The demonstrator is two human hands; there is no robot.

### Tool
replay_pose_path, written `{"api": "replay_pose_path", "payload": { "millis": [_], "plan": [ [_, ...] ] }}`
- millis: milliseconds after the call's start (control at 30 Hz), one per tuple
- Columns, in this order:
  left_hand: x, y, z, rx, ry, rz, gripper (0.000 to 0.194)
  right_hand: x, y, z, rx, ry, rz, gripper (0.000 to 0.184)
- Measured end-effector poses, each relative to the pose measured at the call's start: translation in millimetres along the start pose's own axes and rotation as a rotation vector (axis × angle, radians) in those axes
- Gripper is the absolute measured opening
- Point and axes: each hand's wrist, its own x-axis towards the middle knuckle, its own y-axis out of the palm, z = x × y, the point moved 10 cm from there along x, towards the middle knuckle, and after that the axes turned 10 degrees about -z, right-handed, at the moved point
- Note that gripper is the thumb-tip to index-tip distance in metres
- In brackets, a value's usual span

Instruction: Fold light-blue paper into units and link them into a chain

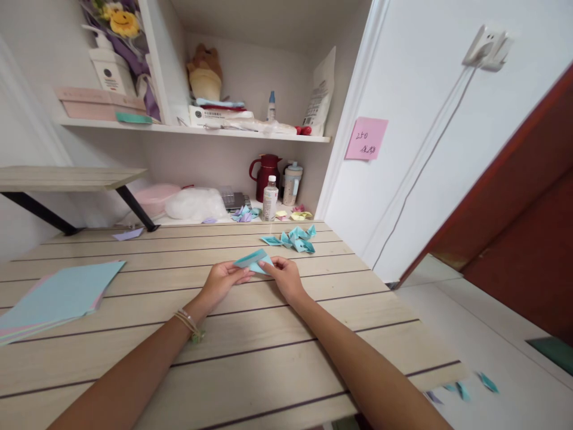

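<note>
A folded piece of light blue paper [253, 261] is held between my two hands, just above the wooden table [268, 364]. My left hand [222, 280] pinches its left end, thumb and fingers closed on it. At the right end, my right hand [286, 276] grips the paper with the thumb on the near side. Beyond my hands lies a small cluster of folded blue paper pieces [296, 239]. To the left rests a stack of coloured paper sheets [67, 292], a blue one on top.
A small raised shelf [67, 178] stands at the back left, near a purple paper piece [128, 235]. Behind the table are a bottle [270, 200], a dark red jug [267, 173] and a tumbler [292, 184]. Several paper pieces [463, 391] lie on the floor at the right.
</note>
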Motion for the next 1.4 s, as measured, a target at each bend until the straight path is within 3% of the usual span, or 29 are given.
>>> {"api": "replay_pose_path", "payload": {
  "millis": [233,833,1067,1400],
  "plan": [
    [-1,3.6,-3,0.008,0.003,0.039,0.033,-1,1,-2,0.084,0.059,-0.004,0.030],
    [-4,11.3,0,0.061,-0.018,0.088,0.034,0,2,-5,0.013,0.050,0.021,0.028],
    [0,0.5,4,0.035,-0.055,-0.023,0.034,-5,16,-6,0.041,0.075,0.157,0.033],
    [0,-3.0,3,0.014,-0.055,-0.078,0.030,-3,20,-15,0.146,0.172,0.164,0.044]
  ]
}}
